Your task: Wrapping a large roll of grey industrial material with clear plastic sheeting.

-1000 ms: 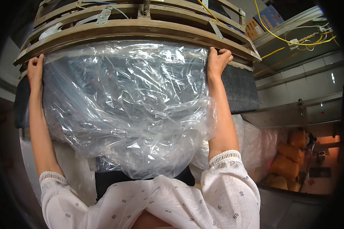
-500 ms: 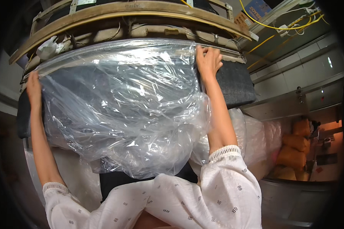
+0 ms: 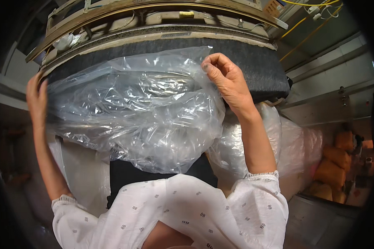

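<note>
A large clear plastic sheet (image 3: 153, 108) lies crumpled over the near side of a dark padded work surface (image 3: 253, 66) and hangs down over my lap. My right hand (image 3: 226, 76) pinches its upper right corner between thumb and fingers. At the sheet's upper left corner is my left hand (image 3: 37, 97), fingers bent together on the plastic's edge; it is slightly blurred. The sheet's far edge runs slack between the two hands, with bright creases across its middle.
Beyond the padded surface runs a long machine frame with a metal bar (image 3: 153, 10) across it. More bundled clear plastic (image 3: 274, 141) sits at my right. Orange bags (image 3: 332, 166) are stacked farther right. Yellow cables (image 3: 307, 25) hang at the upper right.
The sheet's far edge has come away from the machine bar toward me, showing the dark padding behind it. My right hand has drawn back and turned; my left hand stays near the left end.
</note>
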`<state>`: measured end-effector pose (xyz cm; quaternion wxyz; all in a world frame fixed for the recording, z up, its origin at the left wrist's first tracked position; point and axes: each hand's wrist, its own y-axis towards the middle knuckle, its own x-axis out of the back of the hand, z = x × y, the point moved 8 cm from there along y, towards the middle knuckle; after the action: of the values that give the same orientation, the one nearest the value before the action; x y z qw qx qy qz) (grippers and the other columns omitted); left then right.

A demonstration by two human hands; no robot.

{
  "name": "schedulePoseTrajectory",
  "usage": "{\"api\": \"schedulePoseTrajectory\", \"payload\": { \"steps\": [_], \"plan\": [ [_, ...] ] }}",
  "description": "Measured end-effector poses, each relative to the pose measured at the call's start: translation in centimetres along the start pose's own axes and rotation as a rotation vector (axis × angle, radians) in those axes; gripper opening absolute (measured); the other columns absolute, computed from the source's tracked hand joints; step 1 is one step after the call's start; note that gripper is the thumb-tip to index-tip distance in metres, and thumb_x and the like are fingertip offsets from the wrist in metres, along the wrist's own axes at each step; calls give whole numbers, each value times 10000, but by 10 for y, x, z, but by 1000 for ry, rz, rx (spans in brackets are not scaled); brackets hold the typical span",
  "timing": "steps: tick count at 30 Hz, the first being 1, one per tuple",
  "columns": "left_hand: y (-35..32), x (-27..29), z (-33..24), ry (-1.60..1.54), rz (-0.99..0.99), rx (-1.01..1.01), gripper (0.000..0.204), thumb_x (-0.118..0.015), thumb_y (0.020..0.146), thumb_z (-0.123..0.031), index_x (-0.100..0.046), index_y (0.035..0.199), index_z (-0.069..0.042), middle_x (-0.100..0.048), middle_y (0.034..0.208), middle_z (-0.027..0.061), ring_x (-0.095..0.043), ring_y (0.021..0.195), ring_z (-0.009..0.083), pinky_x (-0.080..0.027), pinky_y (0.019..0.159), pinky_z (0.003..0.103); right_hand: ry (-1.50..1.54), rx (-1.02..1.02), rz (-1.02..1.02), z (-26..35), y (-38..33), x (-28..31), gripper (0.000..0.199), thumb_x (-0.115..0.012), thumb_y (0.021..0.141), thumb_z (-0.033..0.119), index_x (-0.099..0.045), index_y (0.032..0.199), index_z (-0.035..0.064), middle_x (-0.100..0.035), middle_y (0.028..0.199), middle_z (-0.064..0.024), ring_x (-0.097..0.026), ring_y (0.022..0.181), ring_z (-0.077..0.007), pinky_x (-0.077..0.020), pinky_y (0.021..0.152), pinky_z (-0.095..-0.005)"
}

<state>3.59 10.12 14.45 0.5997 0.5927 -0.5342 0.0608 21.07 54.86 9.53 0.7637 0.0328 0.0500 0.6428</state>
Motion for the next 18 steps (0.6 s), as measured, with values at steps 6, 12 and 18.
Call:
{"api": "schedulePoseTrajectory", "payload": {
  "steps": [6,12,18],
  "plan": [
    [-12,-70,-301,-514,310,-316,368,-707,695,-156,-603,1044,-97,-542,1048,78,-528,960,214,-434,776,314,-39,59,27,6,-25,-4,143,-572,884,185,-575,907,44,-531,835,54,-435,754,-18,-349,678,-157],
    [-20,-86,-338,-599,209,-495,276,-720,675,-23,-644,938,-53,-565,884,67,-556,763,150,-457,602,247,84,34,-49,8,-40,-2,152,-574,877,156,-574,956,26,-527,770,45,-458,725,-26,-390,668,-165],
    [-16,-76,-335,-700,306,-362,172,-665,717,40,-651,876,-24,-577,810,66,-563,735,122,-460,587,229,-485,292,272,28,-48,-35,158,-594,831,119,-599,952,19,-490,689,-5,-491,649,-105,-416,624,-236]
  ]
}}
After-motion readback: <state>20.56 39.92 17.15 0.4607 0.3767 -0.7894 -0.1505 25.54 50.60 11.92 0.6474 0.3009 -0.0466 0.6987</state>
